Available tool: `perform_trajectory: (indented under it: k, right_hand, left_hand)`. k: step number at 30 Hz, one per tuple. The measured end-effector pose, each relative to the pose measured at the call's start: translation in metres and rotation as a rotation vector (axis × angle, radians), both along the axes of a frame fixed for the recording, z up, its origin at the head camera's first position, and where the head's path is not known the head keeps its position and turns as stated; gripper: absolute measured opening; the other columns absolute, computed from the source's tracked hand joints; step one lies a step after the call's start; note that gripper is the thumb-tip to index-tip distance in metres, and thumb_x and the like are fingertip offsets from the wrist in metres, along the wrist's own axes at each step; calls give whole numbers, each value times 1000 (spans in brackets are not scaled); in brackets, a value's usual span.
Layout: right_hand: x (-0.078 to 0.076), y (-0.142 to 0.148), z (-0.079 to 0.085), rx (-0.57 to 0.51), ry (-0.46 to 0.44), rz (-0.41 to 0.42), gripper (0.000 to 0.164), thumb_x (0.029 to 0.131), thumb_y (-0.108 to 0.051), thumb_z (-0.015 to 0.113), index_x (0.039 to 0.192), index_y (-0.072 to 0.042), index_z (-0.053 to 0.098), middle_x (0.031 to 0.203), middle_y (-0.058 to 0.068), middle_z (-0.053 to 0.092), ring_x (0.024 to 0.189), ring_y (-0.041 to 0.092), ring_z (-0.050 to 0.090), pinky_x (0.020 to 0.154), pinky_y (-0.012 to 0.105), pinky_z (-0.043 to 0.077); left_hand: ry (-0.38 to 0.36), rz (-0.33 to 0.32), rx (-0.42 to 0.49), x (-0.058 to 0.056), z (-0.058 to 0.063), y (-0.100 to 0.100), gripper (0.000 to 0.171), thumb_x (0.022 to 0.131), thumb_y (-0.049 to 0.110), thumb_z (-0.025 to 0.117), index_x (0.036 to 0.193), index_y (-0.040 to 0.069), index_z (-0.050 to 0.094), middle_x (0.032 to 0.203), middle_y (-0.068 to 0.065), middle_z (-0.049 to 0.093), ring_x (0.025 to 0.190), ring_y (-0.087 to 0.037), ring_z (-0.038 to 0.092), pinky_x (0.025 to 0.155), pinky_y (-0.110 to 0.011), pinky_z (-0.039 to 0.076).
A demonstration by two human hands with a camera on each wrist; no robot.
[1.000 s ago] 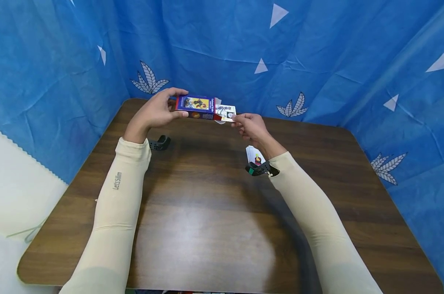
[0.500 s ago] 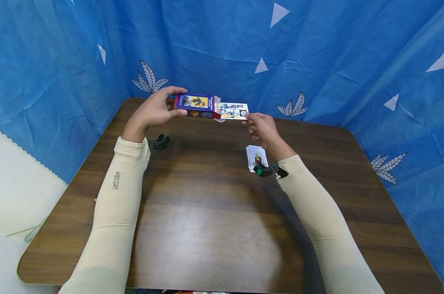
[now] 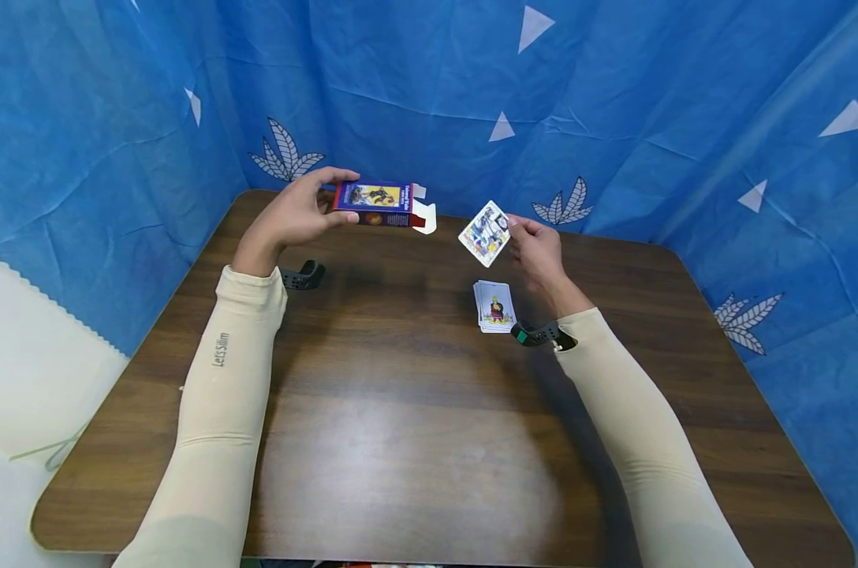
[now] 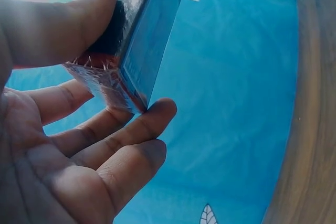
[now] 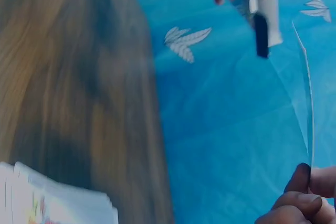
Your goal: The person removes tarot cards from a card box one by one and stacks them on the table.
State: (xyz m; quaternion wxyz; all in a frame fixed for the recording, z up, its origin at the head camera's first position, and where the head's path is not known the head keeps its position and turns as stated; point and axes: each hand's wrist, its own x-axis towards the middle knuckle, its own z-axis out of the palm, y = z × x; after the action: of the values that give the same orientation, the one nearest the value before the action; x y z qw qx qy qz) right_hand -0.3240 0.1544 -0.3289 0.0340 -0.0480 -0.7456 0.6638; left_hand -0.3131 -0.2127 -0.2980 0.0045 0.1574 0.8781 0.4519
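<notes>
My left hand (image 3: 297, 209) grips a blue and red tarot card box (image 3: 375, 203) by its closed end, thumb on one side and fingers on the other. White flaps (image 3: 425, 214) stick out from the box's right end. To the right, my right hand (image 3: 539, 248) pinches a single tarot card (image 3: 486, 233) by its corner, with the picture side facing me. In the right wrist view the card (image 5: 310, 103) appears edge-on between thumb and fingers. Below it on the table lies a small stack of cards (image 3: 496, 306), the top one showing a figure in red and black.
The brown wooden table (image 3: 393, 442) reaches back to a blue curtain (image 3: 429, 95) printed with leaves and white triangles. Black straps (image 3: 304, 275) circle both wrists, and a white surface (image 3: 31, 379) lies beyond the table's left edge.
My right hand has drawn the card fully out of the box and moved right with it, tilting it. The left hand with the box has barely shifted.
</notes>
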Motion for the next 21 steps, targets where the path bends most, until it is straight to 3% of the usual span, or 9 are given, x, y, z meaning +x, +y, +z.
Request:
perform_trajectory:
  k: [4, 9, 16, 21]
  right_hand:
    - [0, 11, -6, 265, 44, -14, 34, 100, -30, 58, 125, -9, 68, 94, -4, 62, 73, 8, 48, 59, 20, 38]
    - [-3, 26, -20, 468, 30, 23, 32, 100, -25, 59, 122, -4, 68, 107, 8, 65, 86, 11, 52, 70, 22, 42]
    - [-5, 44, -44, 736, -45, 202, 24, 102, -19, 55, 113, -2, 69, 105, 14, 64, 90, 22, 51, 73, 29, 41]
    - [-2, 42, -55, 833, -51, 275, 23, 102, -19, 55, 111, -3, 69, 100, 14, 64, 83, 22, 52, 68, 31, 43]
  left_hand:
    - [-8, -10, 25, 0, 0, -1, 62, 93, 22, 69, 148, 12, 41, 143, -15, 46, 122, -31, 53, 100, -44, 46]
    - [-15, -12, 26, 0, 0, 0, 63, 93, 23, 68, 149, 13, 41, 142, -15, 48, 120, -31, 54, 96, -42, 46]
    - [-18, -27, 33, 0, 0, -2, 62, 94, 23, 68, 149, 12, 40, 143, -15, 46, 121, -30, 54, 97, -41, 46]
    - [-12, -56, 47, 1, 0, -4, 61, 95, 18, 66, 149, 10, 39, 145, -15, 43, 124, -31, 52, 98, -38, 47]
